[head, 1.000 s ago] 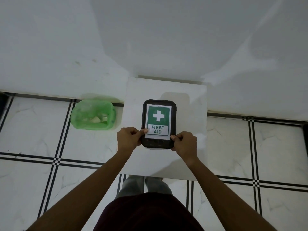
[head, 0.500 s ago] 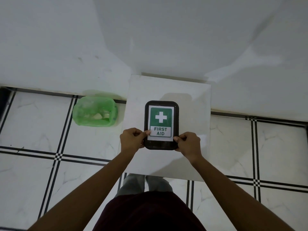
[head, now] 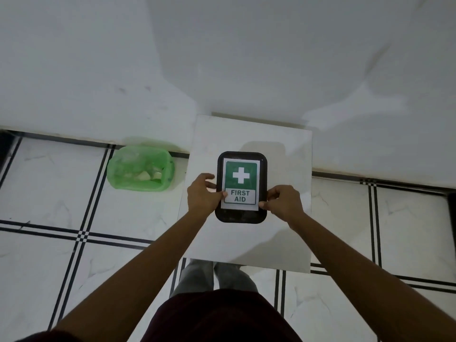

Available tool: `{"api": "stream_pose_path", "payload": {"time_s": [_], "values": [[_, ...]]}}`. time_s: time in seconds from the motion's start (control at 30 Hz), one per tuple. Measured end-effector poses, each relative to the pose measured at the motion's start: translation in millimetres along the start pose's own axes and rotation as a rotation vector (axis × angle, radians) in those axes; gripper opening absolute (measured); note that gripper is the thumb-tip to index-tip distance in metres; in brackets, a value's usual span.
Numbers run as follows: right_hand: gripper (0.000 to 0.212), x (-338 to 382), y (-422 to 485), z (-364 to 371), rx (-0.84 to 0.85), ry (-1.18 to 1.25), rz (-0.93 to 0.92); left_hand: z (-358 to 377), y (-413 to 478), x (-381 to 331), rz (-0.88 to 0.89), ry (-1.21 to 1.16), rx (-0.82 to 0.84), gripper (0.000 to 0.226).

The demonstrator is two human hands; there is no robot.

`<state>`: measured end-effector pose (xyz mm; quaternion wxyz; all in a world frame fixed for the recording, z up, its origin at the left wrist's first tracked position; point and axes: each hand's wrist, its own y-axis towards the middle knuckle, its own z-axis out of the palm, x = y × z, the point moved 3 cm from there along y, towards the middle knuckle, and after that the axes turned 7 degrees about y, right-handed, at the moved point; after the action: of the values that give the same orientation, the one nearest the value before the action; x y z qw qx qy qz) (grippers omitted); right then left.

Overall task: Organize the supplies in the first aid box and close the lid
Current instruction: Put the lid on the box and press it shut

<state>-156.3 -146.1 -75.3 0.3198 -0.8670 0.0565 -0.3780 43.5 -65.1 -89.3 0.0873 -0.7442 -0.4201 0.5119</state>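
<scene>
A black first aid box (head: 241,215) with rounded corners lies on a small white table (head: 283,243), its lid down. A green and white label with a cross and the words FIRST AID covers the lid. My left hand (head: 202,193) grips the box's left edge, thumb on the label's lower left corner. My right hand (head: 283,202) holds the right edge, thumb near the label's lower right corner. The box's contents are hidden under the lid.
A bin lined with a green plastic bag (head: 141,169) stands on the tiled floor left of the table, with scraps inside. A white wall rises behind the table. My legs stand below the table's near edge.
My left hand's fingers have spread up along the box's left edge. The box and my right hand keep their place on the table; the view has shifted slightly.
</scene>
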Motion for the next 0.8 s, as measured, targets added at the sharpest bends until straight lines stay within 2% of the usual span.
{"api": "stream_pose_path", "payload": {"time_s": [0.07,0.23,0.47,0.6,0.7,0.8], "values": [[0.02,7.9,3.2,-0.9,-0.008,0.035,-0.028,5.2,-3.7,-11.2,0.077,0.019,-0.104,0.037],[0.018,-5.3,3.6,9.5,-0.053,0.231,0.06,29.5,-5.2,-11.3,-0.028,0.079,-0.261,0.044],[0.014,-15.2,5.8,33.2,-0.126,0.378,0.156,39.6,-1.4,-7.4,-0.021,0.23,-0.335,0.042],[0.012,-10.1,1.5,53.9,-0.306,0.552,0.163,41.1,-1.0,-5.5,0.02,0.261,-0.329,0.042],[0.028,-5.6,3.4,63.2,-0.48,0.411,0.085,41.8,-0.4,-6.5,0.041,0.293,-0.32,0.039],[0.042,-5.2,3.9,66.9,-0.554,0.333,0.067,41.5,0.6,-6.0,0.036,0.317,-0.321,0.038]]}}
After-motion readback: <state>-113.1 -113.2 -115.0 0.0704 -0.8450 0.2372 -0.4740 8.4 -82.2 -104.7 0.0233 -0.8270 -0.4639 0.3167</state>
